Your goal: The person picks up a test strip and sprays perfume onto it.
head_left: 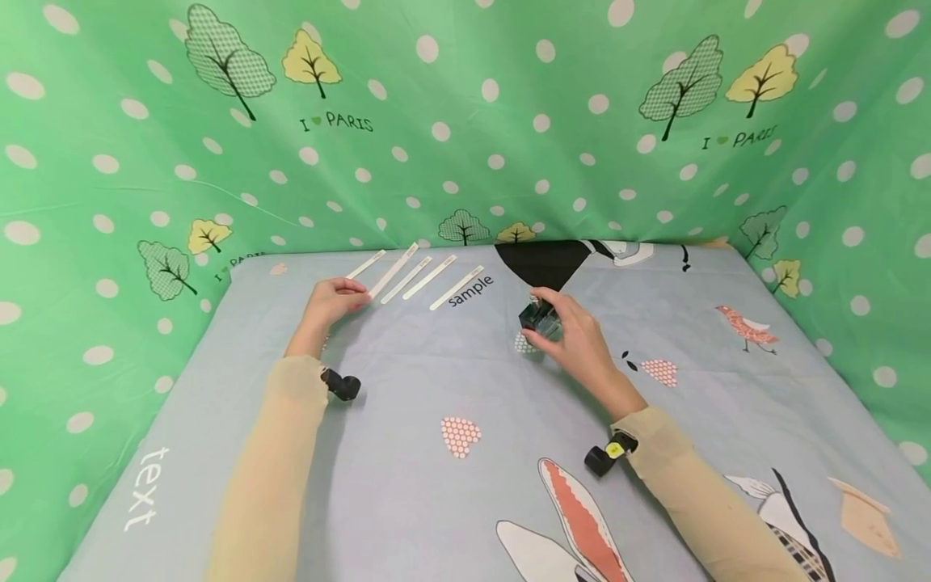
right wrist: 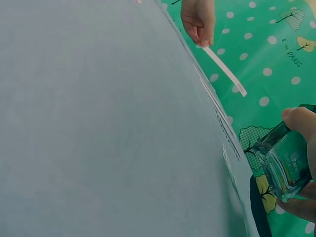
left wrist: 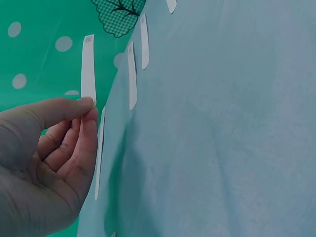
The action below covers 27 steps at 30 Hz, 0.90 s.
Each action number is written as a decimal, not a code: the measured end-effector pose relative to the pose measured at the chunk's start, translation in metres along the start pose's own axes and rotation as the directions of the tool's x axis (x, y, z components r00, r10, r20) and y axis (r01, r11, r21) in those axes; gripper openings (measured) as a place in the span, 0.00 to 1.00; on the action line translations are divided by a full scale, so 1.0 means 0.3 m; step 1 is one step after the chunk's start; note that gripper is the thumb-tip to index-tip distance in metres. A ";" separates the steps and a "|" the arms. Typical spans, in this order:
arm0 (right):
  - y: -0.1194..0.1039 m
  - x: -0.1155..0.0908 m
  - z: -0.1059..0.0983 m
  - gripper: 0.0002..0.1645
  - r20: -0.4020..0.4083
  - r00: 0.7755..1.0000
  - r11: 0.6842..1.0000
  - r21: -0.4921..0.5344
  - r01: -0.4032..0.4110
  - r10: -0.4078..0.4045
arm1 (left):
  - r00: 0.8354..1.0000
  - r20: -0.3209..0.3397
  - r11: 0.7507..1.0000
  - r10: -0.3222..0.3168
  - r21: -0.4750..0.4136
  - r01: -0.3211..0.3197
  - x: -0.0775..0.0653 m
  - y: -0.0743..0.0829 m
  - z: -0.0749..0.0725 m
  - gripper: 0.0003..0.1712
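My left hand [head_left: 337,301] pinches one end of a white paper test strip [head_left: 393,272] between thumb and fingertips. The strip [left wrist: 88,69] slants up and away, raised off the cloth, with small print at its far end. In my right hand [head_left: 585,343] I grip a small glass perfume bottle [head_left: 541,319] by its sides, to the right of the strips. The bottle [right wrist: 285,163] is clear and dark-edged, bears lettering, and is held tilted above the cloth; my fingers hide part of it. A gap lies between bottle and held strip.
Several more paper strips lie slanted in a row at the back of the table, one of them [head_left: 457,288] beside the printed word "sample". A grey-blue patterned cloth [head_left: 393,461] covers the table. Green dotted fabric [head_left: 494,113] hangs behind and at both sides.
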State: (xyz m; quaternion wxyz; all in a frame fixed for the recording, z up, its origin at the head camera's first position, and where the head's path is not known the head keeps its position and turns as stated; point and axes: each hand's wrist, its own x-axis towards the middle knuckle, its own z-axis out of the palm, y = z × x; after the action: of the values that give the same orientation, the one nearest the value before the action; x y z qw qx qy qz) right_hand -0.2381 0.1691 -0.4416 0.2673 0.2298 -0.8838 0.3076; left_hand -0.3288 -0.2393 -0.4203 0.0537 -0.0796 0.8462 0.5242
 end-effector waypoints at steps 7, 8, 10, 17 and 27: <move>-0.001 0.001 -0.003 0.40 -0.002 1.000 1.000 0.003 0.000 0.000 | 0.999 0.033 1.000 -0.008 0.025 0.007 -0.006 0.010 0.011 0.13; -0.001 0.001 -0.003 0.40 -0.003 1.000 1.000 0.004 -0.001 0.001 | 0.999 0.041 0.999 -0.014 0.035 0.012 -0.004 0.011 0.013 0.15; -0.001 0.001 -0.004 0.40 -0.002 1.000 1.000 0.005 -0.002 0.002 | 0.999 0.047 0.999 -0.019 0.040 0.017 -0.005 0.015 0.018 0.17; -0.003 -0.001 -0.005 0.40 -0.005 1.000 1.000 0.002 0.000 0.000 | 0.997 0.073 0.999 0.005 0.045 -0.008 -0.013 0.020 0.028 0.17; -0.003 0.001 -0.003 0.40 0.000 1.000 1.000 -0.006 -0.002 0.002 | 0.996 0.090 0.998 0.018 0.065 -0.024 -0.028 0.013 0.040 0.17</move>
State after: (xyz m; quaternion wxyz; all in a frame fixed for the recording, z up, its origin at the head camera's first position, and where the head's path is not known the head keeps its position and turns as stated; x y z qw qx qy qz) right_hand -0.2374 0.1689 -0.4405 0.2678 0.2280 -0.8850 0.3051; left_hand -0.3213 -0.2260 -0.4207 0.0884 -0.0455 0.8605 0.4996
